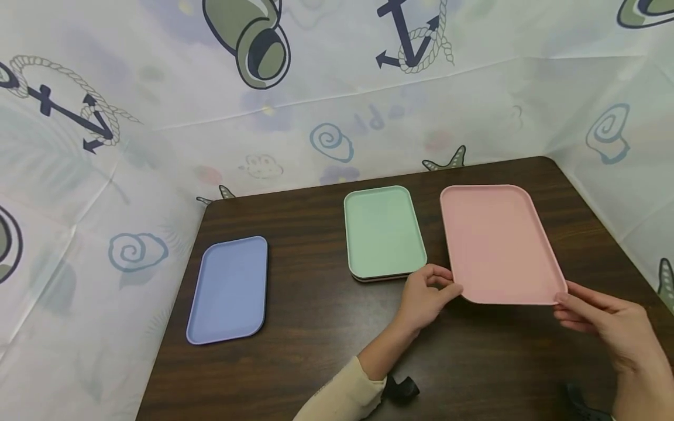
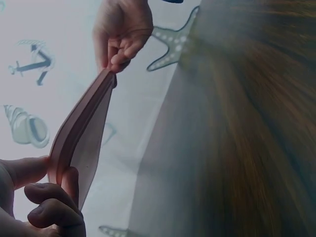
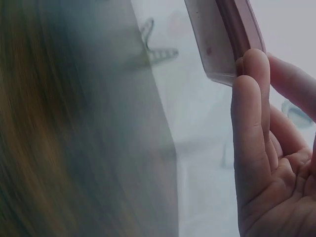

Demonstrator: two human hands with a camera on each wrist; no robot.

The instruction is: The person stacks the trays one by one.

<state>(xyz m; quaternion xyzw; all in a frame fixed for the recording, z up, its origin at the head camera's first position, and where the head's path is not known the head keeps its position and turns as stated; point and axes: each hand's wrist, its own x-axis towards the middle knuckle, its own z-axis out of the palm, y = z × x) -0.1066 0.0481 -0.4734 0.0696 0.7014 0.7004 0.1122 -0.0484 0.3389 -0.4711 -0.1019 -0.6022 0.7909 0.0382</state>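
A pink rectangular tray with rounded corners is raised off the table, held between both hands. My left hand pinches its near left corner, thumb on the rim and fingers curled beneath. At the near right corner my right hand grips the edge between thumb and fingers. Both wrist views show the tray's side and underside, with the tabletop apart from it. Just left of the pink tray lies a smaller green tray, and another edge shows under its near side. My left fingertips overlap its near right corner in the head view.
A blue tray lies toward the left side of the dark wooden table. Patterned cloth hangs behind the table and along its sides. Black straps show near the wrists.
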